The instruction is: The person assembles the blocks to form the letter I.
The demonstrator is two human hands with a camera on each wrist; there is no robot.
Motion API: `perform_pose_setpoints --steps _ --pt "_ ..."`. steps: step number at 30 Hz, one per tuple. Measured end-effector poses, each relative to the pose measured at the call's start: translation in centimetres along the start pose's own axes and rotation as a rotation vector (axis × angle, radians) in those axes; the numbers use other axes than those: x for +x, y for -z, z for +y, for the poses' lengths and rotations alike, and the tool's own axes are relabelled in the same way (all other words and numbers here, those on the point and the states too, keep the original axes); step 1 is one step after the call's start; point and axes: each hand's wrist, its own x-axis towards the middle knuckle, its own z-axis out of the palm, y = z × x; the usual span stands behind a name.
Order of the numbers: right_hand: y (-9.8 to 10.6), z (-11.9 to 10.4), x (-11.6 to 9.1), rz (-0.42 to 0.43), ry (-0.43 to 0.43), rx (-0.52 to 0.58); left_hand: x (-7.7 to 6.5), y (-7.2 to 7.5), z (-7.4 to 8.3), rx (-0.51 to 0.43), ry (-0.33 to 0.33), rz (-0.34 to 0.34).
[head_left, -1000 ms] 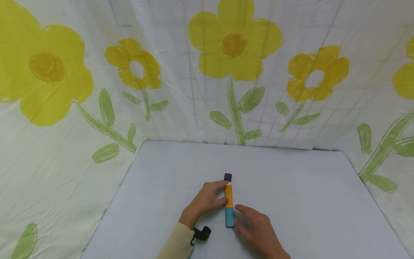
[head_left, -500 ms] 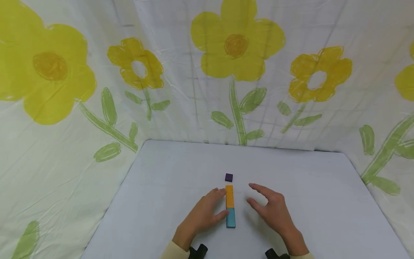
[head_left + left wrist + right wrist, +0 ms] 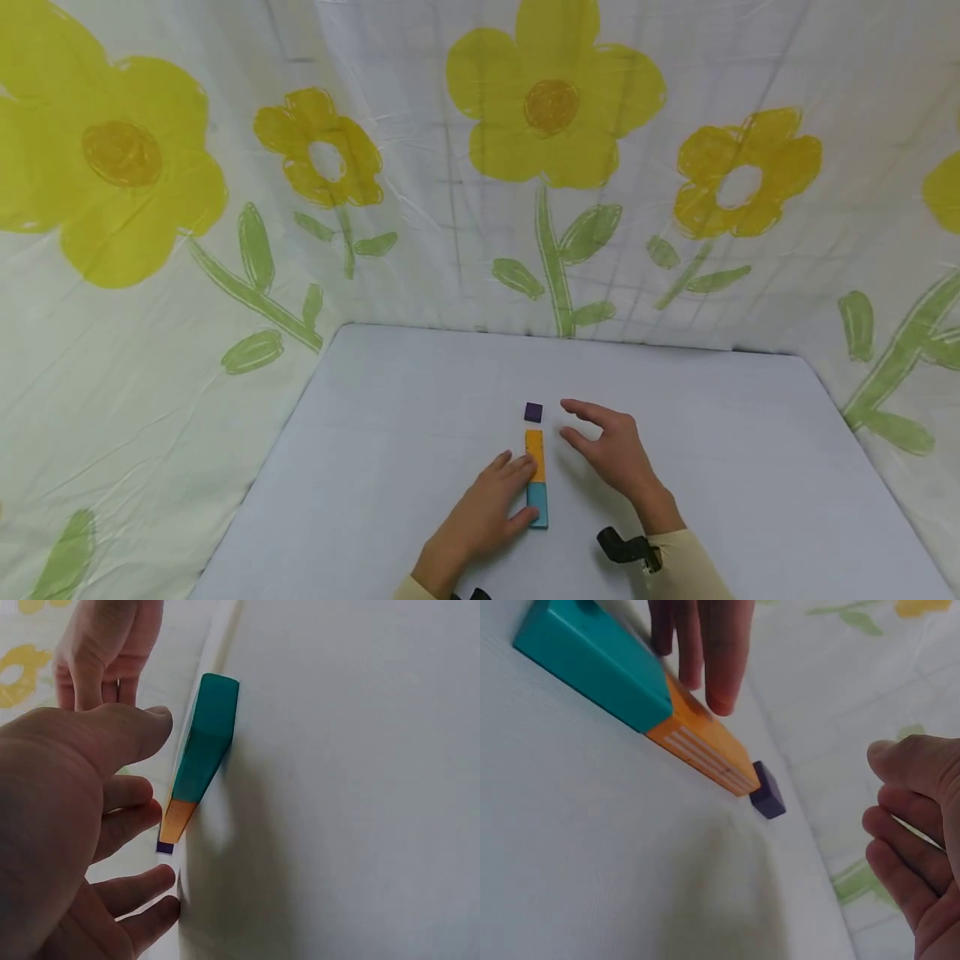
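Note:
A teal block (image 3: pixel 537 496) and an orange block (image 3: pixel 535 441) lie end to end in a line on the table. White stripes mark the orange block's side in the right wrist view. Just beyond its far end, across a small gap, sits a small purple block (image 3: pixel 533 412). My left hand (image 3: pixel 483 510) is at the line's left side, fingers loosely spread over the orange block and thumb over the teal one; firm contact cannot be told. To the right of the purple block hovers my right hand (image 3: pixel 617 454), thumb and fingers apart, holding nothing.
The white table (image 3: pixel 712 467) carries the blocks near its middle. Behind and beside it hangs a white cloth (image 3: pixel 420 250) printed with yellow flowers. A black wrist camera (image 3: pixel 628 547) sits on the right forearm.
My right hand has left the teal block's side and moved forward, now beside the purple block. My left hand has slid back toward me along the line. The blocks look unmoved.

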Motion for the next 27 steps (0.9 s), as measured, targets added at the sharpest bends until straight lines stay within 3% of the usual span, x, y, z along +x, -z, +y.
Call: perform_pose_setpoints --steps 11,20,27 --pt "-2.5 1.3 2.4 -0.047 -0.054 0.089 0.3 -0.3 0.5 0.075 0.014 0.019" --pt "-3.9 1.9 3.2 -0.128 -0.122 0.073 0.2 -0.4 0.4 0.07 0.019 0.012" --pt "-4.6 2.2 3.7 -0.146 -0.108 0.056 0.3 -0.4 0.4 0.074 0.007 0.024"
